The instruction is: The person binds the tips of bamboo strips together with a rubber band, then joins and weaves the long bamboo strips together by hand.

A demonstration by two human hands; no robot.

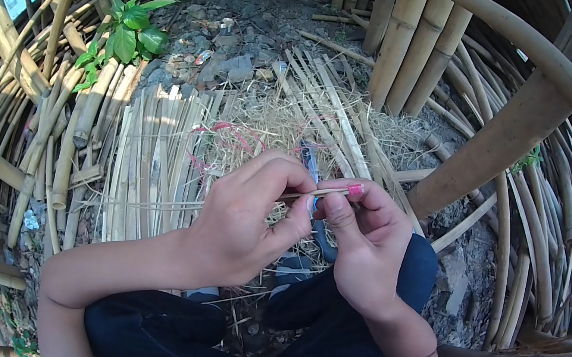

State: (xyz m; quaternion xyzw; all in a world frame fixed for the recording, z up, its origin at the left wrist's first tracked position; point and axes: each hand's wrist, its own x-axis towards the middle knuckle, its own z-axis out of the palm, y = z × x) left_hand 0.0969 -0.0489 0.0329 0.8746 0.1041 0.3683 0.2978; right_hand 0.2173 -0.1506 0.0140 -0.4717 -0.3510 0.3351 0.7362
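Before me, both hands meet on a few thin bamboo strips (333, 193) that end in a pink wrapping (356, 190). My left hand (244, 202) pinches the strips between thumb and fingers, and their long tails run out to the left behind it. Thumb and curled fingers of my right hand (366, 241) grip them near the pink end. A small blue spot shows between the hands, too small to name. Behind the fingers lies a long dark tool (310, 156), partly hidden; I cannot make out its kind.
Split bamboo slats (156, 142) lie side by side at the left, with pink string (246, 143) and shavings (237, 106) beyond my hands. Thick bamboo poles (399, 46) stand at the back. A slanting pole (498, 131) rises at right. A green plant (129, 31) grows at left.
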